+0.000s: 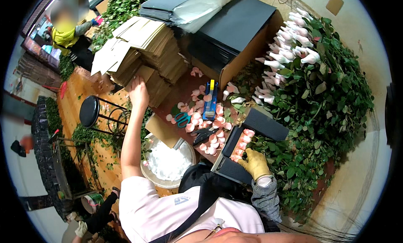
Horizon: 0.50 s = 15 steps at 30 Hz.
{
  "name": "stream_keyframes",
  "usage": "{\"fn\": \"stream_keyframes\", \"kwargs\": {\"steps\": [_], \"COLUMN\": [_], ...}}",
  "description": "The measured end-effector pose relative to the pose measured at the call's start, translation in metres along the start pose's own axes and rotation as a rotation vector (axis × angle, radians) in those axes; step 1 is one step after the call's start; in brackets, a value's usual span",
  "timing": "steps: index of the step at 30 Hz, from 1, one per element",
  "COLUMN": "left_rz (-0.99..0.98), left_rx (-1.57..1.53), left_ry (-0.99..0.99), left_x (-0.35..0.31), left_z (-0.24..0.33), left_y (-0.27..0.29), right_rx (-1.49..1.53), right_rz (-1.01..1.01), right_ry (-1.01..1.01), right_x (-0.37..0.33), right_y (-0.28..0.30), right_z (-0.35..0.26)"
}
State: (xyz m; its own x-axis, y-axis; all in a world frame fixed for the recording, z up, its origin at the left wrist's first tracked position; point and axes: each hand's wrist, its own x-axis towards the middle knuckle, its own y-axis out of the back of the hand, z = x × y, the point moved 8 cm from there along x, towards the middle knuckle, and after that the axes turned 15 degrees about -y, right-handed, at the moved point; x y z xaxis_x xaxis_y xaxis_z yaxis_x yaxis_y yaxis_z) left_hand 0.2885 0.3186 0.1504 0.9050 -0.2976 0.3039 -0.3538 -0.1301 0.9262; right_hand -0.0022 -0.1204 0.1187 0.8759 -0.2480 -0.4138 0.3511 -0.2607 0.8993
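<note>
My left hand [137, 93], bare, reaches out to the stacks of brown cardboard sheets [161, 47]. Its fingers are closed at the edge of a sheet, their tips partly hidden. In a yellow glove, my right hand [255, 164] has its fingers around the end of a row of pink roses [243, 144]. Those roses lie between dark padded blocks of a frame [235, 169] at the near table edge. Loose pink petals [214, 138], black pliers [203, 136], teal-handled scissors [182, 119] and a blue tape dispenser [210, 102] lie beyond.
White-netted roses [289, 45] with leafy stems [323, 104] are heaped at right. Dark sheets [239, 22] fill a box at the back. A bucket of white material [168, 163] stands below my left arm. A black stool [90, 111] and other people [69, 39] are at left.
</note>
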Motion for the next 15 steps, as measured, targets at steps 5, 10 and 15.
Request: {"fn": "stream_keyframes", "kwargs": {"steps": [5, 10, 15], "left_rz": [0.111, 0.529, 0.121], "left_rx": [-0.038, 0.006, -1.694], "left_ry": [0.007, 0.038, 0.317], "left_x": [0.001, -0.033, -0.08], "left_z": [0.003, 0.02, 0.102], "left_y": [0.038, 0.123, 0.069], "right_rx": [0.055, 0.15, 0.146], "right_rz": [-0.074, -0.098, 0.05], "right_ry": [-0.017, -0.008, 0.066], "right_x": [-0.002, -0.004, -0.003], "right_y": [-0.003, -0.003, -0.005], "right_z": [0.004, 0.006, 0.006]}}
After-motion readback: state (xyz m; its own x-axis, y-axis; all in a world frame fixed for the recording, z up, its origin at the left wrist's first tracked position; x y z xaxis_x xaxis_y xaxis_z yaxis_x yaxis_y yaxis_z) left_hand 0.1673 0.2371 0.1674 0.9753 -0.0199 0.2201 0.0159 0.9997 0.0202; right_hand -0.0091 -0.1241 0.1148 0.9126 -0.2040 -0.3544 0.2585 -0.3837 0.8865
